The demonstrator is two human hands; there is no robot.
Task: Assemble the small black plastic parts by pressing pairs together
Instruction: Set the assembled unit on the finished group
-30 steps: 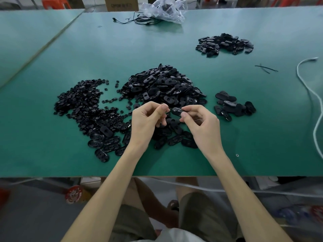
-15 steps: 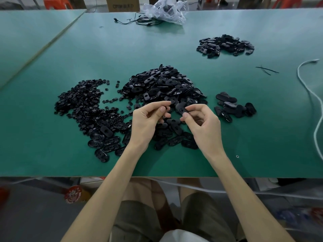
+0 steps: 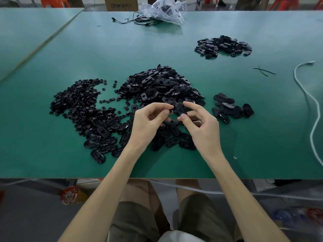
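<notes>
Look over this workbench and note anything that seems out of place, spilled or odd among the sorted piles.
Mostly orderly. Two oddities: a tiny pale ring-like bit lies alone near the front edge of the table, unlike the black parts, and thin black strips lie crossed at the right, apart from every pile.

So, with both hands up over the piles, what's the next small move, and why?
Probably bring the left hand onto the oval part and press. The right hand pinches that part between thumb and forefinger, and the left fingers sit right beside it. Whether they hold a small mating piece is too small to tell.
</notes>
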